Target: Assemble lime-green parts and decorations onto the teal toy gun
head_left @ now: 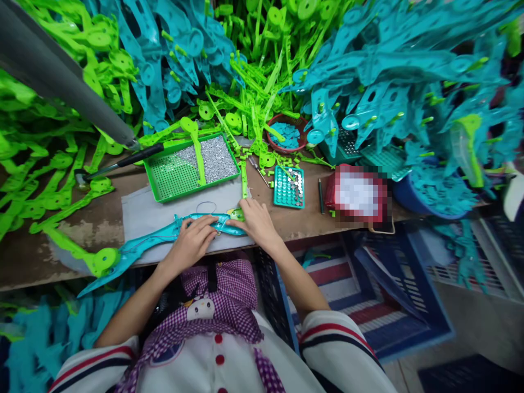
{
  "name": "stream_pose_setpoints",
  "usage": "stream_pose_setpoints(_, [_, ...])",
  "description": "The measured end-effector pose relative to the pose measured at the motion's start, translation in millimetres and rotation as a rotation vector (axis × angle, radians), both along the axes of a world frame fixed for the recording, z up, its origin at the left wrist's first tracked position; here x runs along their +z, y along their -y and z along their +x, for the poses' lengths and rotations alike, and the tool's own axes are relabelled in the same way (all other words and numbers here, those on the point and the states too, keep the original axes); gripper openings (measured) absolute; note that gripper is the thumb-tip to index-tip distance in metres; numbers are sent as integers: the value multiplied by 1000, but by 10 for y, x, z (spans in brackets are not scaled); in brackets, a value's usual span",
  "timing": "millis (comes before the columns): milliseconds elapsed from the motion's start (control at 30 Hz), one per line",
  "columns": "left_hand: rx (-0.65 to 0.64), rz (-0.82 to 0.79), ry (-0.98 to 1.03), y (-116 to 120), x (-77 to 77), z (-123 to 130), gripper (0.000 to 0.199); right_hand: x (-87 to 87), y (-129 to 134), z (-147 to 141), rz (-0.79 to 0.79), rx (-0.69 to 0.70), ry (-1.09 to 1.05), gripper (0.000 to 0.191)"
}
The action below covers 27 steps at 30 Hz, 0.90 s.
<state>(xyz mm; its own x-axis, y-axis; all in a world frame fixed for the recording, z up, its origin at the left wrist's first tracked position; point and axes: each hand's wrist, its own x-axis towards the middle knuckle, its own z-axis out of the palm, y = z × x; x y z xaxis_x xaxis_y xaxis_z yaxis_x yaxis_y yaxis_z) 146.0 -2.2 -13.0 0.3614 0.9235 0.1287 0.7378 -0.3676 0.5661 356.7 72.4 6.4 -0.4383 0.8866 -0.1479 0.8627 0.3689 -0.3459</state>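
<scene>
A long teal plastic part, pointed at its left end, lies slanted along the table's front edge. My left hand is closed over it right of the middle, fingers curled onto its upper face. At the rounded right end, my right hand grips the part with bent fingers. A small yellow-green piece shows beside the right fingertips; whether they touch it is unclear. Beneath the teal part's left half sits a lime-green arm-shaped part with a round disc. What lies under my fingers is hidden.
A green tray of small silvery pieces stands behind my hands, a lime part across it. Right of it are a screwdriver, a teal tray of silver discs and a red box. Teal and lime parts pile high behind; a hammer lies left.
</scene>
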Motion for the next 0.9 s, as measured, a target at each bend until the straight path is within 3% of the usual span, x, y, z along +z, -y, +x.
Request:
stream_pose_setpoints(67, [31,-9,70,10,31,1,27,48,49,19,-9,-37,-108,38])
stream_pose_setpoints(167, [142,-8,269,1,131,-7,28,148,218,-12,-1,-121,-434,38])
stream_pose_setpoints(300, [348,-43,557,-100,291,5,30,186,466,-277,-241,-55,-801,41])
stream_pose_setpoints(433, [452,-163,804,-210,367,98,33,128,563,-601,-438,-186,-1010,34])
stream_pose_setpoints(567, [549,-232,1011,-239,354,187,36,135,503,-661,-506,-205,-1073,20])
stream_pose_setpoints(733, [525,-242,1080,-300,411,146,39,373,250,-452,-547,-172,-1083,22])
stream_pose_setpoints(900, [350,-149,847,-397,600,66,40,676,-39,-302,-253,-291,-1255,26])
